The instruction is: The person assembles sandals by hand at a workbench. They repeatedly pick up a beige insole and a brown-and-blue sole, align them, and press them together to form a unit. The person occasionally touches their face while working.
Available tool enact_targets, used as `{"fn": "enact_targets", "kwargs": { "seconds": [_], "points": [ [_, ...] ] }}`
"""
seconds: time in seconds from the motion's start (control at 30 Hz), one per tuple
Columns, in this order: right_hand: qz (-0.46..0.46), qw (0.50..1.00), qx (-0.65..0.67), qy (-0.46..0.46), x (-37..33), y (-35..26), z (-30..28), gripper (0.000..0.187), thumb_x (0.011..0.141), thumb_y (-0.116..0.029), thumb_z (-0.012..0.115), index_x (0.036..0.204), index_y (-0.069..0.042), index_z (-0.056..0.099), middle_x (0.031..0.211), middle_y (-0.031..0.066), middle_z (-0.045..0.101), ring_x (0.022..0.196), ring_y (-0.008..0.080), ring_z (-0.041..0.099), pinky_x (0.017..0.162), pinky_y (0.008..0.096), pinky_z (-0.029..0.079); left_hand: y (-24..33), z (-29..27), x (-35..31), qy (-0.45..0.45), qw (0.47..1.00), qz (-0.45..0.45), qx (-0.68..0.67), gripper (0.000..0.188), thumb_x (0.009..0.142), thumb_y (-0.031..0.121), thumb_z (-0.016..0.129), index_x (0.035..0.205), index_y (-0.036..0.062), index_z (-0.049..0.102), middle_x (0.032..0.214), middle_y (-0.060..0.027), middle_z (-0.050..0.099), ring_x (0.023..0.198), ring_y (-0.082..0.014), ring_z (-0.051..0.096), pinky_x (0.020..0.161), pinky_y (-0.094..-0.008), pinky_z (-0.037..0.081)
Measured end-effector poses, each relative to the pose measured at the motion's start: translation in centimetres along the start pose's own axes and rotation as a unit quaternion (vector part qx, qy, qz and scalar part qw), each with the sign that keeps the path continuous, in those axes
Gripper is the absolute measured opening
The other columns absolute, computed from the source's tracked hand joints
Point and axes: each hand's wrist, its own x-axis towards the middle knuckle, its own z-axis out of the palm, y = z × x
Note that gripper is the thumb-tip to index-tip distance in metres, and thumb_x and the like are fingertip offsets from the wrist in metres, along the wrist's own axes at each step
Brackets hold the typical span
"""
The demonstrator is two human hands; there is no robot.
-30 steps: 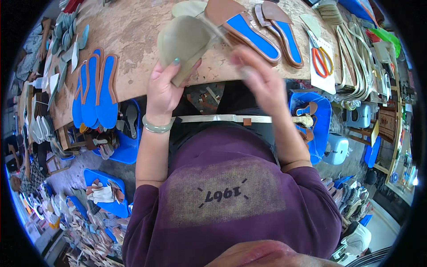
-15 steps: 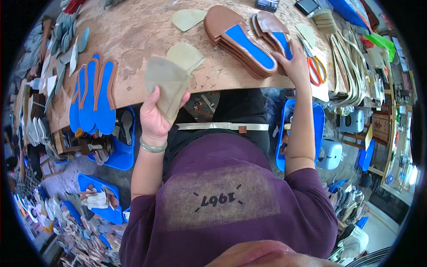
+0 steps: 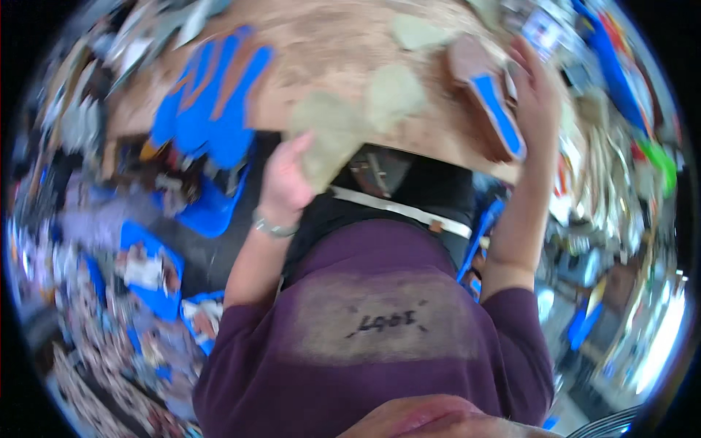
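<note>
In my left hand (image 3: 288,179) I grip several thin, beige, rounded material pieces (image 3: 325,135), fanned a little, just over the near table edge. My right hand (image 3: 537,80) reaches over the table at the right, its fingers pointing away from me and smeared by motion. Whether it holds anything does not show. Close beside it lies a stack of brown slipper uppers with blue insoles (image 3: 496,109), partly covered by the hand and forearm. More beige pieces (image 3: 394,95) rest on the table between my hands.
Brown-edged blue insoles (image 3: 193,124) overhang the table's near edge at the left. A phone (image 3: 540,33) lies beyond my right hand. Pale strips (image 3: 599,175) hang at the right. Blue bins (image 3: 208,212) stand below, and heaped shoe parts cover the floor at the left.
The whole view has swung, so the table things sit farther right and blur. My right hand has moved farther away along the brown stack. My left hand keeps the beige pieces.
</note>
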Motion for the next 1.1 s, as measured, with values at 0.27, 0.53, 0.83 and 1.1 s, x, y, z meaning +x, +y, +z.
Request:
{"fn": "enact_targets", "kwargs": {
  "seconds": [0.27,0.53,0.83,1.1],
  "points": [
    [-0.001,0.969,-0.239,-0.058,-3.8,18.4,-4.2,0.040,0.092,-0.021,0.055,0.130,-0.011,0.054,0.120,0.0182,0.063,0.113,0.0338,0.059,0.095,0.0416,0.047,0.7,-1.7,0.6,-0.034,0.999,0.026,0.003,0.041,0.101,0.013,0.042,0.139,-0.0023,0.039,0.139,-0.0185,0.049,0.129,-0.0309,0.049,0.109,-0.0454,0.040],
    [-0.125,0.963,-0.228,-0.074,-5.1,15.2,-4.0,0.029,0.088,-0.007,0.061,0.117,-0.009,0.065,0.119,0.0116,0.065,0.113,0.0293,0.060,0.096,0.0368,0.047,-1.4,-0.4,2.2,-0.071,0.997,-0.015,-0.015,0.040,0.101,0.012,0.041,0.139,-0.0021,0.040,0.140,-0.0190,0.048,0.129,-0.0312,0.048,0.109,-0.0464,0.041],
    [-0.063,0.977,-0.179,-0.099,-4.5,15.4,-4.0,0.056,0.091,-0.027,0.062,0.141,-0.009,0.044,0.132,0.0176,0.056,0.124,0.0339,0.051,0.103,0.0407,0.041,-3.1,0.5,2.1,-0.026,0.999,-0.029,0.021,0.042,0.101,0.013,0.041,0.140,-0.0024,0.038,0.141,-0.0197,0.047,0.130,-0.0325,0.047,0.109,-0.0471,0.041],
    [0.074,0.962,-0.224,-0.140,-2.3,14.9,-3.6,0.090,0.081,-0.056,0.066,0.147,-0.005,0.031,0.139,0.0226,0.048,0.126,0.0377,0.048,0.106,0.0406,0.037,-2.5,0.3,1.4,0.001,0.999,-0.021,0.048,0.043,0.101,0.014,0.043,0.139,-0.0043,0.038,0.137,-0.0200,0.050,0.125,-0.0319,0.052,0.105,-0.0457,0.044]
  ]
}}
